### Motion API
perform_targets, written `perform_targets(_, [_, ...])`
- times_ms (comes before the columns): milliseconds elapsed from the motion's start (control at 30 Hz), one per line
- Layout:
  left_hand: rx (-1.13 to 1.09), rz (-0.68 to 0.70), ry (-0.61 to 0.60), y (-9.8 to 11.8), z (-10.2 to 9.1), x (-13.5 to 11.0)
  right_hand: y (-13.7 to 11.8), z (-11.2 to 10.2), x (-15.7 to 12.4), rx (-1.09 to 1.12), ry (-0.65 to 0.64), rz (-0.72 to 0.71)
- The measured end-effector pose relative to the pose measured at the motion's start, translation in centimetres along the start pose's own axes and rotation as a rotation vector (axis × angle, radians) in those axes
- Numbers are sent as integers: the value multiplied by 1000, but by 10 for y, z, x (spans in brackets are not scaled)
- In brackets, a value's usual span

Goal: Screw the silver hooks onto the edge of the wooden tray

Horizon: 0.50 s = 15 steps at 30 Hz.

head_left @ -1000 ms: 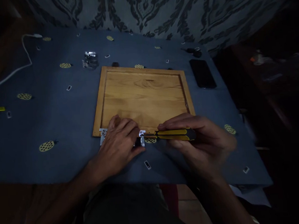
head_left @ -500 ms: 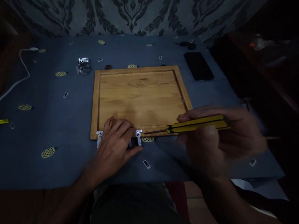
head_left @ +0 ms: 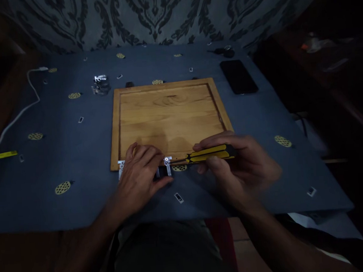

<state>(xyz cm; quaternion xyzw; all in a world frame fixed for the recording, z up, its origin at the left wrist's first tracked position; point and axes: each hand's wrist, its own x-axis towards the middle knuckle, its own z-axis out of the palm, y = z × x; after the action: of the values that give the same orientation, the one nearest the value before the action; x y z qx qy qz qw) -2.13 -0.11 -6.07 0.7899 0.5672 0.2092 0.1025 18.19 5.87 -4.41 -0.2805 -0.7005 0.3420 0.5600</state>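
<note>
A wooden panel (head_left: 171, 124) with a raised frame lies flat on the table. Along its near edge sit metal hinges: one (head_left: 168, 166) is just right of my left hand, and another (head_left: 120, 168) shows partly at that hand's left side. My left hand (head_left: 138, 166) is curled over the panel edge, thumb and fingers around the hinge parts; the exact contact is hidden. In my right hand (head_left: 233, 163) is a yellow-and-black screwdriver (head_left: 212, 152), held nearly level, its dark tip pointing left close beside the right hinge. Whether the tip touches the hinge I cannot tell.
More metal hinges (head_left: 100, 84) lie at the back left. A black phone (head_left: 238, 77) is to the panel's right, with dark keys (head_left: 225, 51) behind it. A white cable (head_left: 20, 112) and a yellow strip-like object (head_left: 4, 155) are at the left. Patterned fabric (head_left: 154, 13) rises behind.
My right hand has moved left with the screwdriver, bringing its tip to the right hinge. My left hand stays on the panel's near edge. The whole view has shifted slightly.
</note>
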Motion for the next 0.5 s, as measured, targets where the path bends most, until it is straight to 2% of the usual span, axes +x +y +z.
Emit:
perform_targets(300, [6, 4, -4, 0, -1, 0, 3, 3, -2, 3, 5, 10])
perform_targets(500, [18, 3, -13, 1, -1, 0, -4, 2, 4, -41, -99, -35])
